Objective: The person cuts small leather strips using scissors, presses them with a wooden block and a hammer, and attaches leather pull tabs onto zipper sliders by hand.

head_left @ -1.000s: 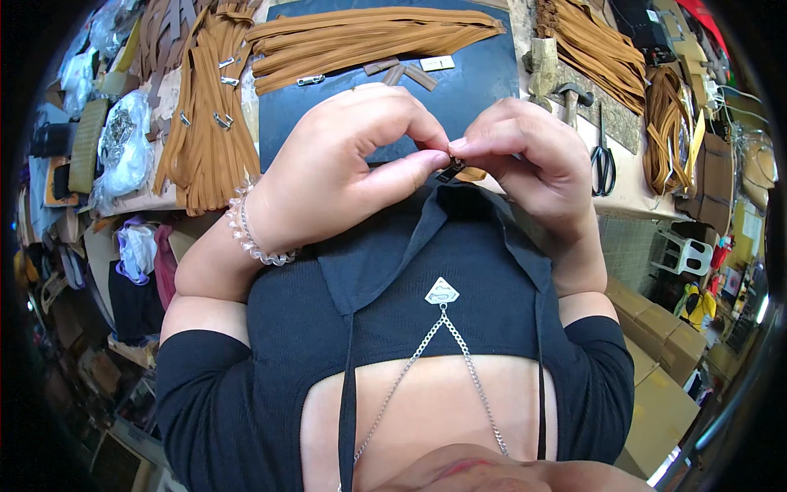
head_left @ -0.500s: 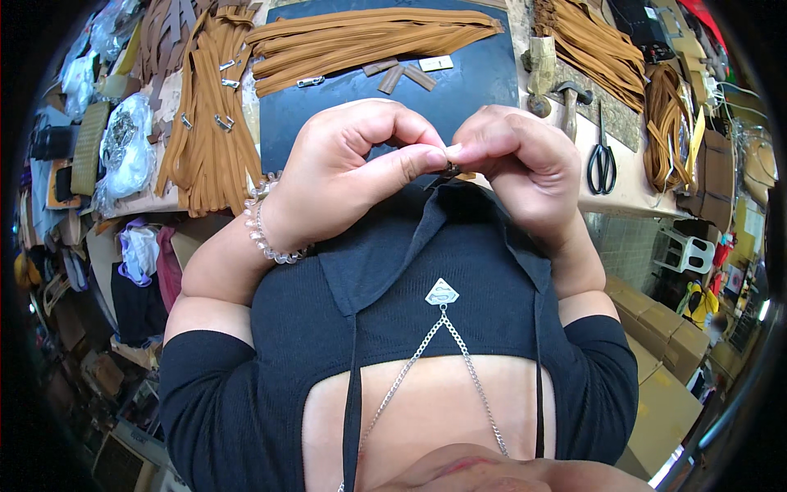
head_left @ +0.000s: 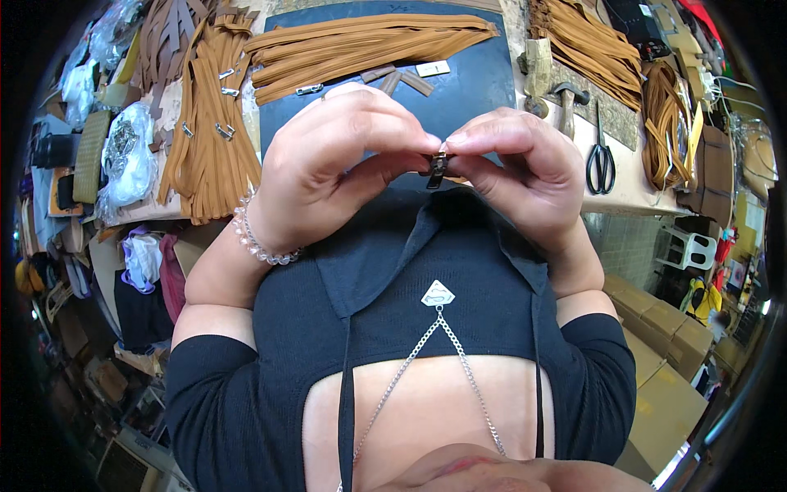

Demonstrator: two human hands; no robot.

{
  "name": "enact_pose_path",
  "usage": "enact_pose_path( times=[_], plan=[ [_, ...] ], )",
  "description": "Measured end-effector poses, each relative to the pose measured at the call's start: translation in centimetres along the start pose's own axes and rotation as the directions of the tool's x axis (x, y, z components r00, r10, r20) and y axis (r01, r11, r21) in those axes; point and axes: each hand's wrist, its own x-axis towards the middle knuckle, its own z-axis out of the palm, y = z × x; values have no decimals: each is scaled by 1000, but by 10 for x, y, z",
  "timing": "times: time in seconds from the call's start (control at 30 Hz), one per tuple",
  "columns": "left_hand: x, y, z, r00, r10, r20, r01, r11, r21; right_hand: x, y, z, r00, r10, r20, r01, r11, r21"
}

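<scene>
My left hand and my right hand meet close under the camera, above my dark top. Between their fingertips they pinch a small dark metal clasp, which looks like a zipper slider or buckle. A sliver of tan strap shows just behind it. A bead bracelet circles my left wrist. Behind the hands lies a dark blue cutting mat with a bundle of tan straps across its far part.
More tan and brown straps hang over the bench's left side, and others are stacked at the back right. A hammer and black scissors lie right of the mat. Cardboard boxes stand on the floor at the right.
Both hands have stayed together on the small clasp, with the fingers shifting slightly around it. The clasp now hangs more upright between the fingertips.
</scene>
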Motion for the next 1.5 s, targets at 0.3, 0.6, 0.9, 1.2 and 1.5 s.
enact_pose_path(
  times=[0.3,0.6,0.9,1.2,1.5],
  plan=[
    [2,3,1,999,32,-4,-31,989,146,7,-7,-4,994,16,112,-3,993,-119],
    [5,2,12,998,38,-49,-27,978,209,7,-2,8,996,-8,84,22,984,-176],
    [8,-1,15,1000,-21,-2,21,989,148,5,5,17,999,19,27,-15,989,-147],
    [2,-7,15,974,-226,-37,207,938,-276,4,13,16,996,35,-81,-29,997,73],
    [5,5,2,991,-128,31,127,992,18,-1,18,16,981,-138,-134,144,989,36]
  ],
)
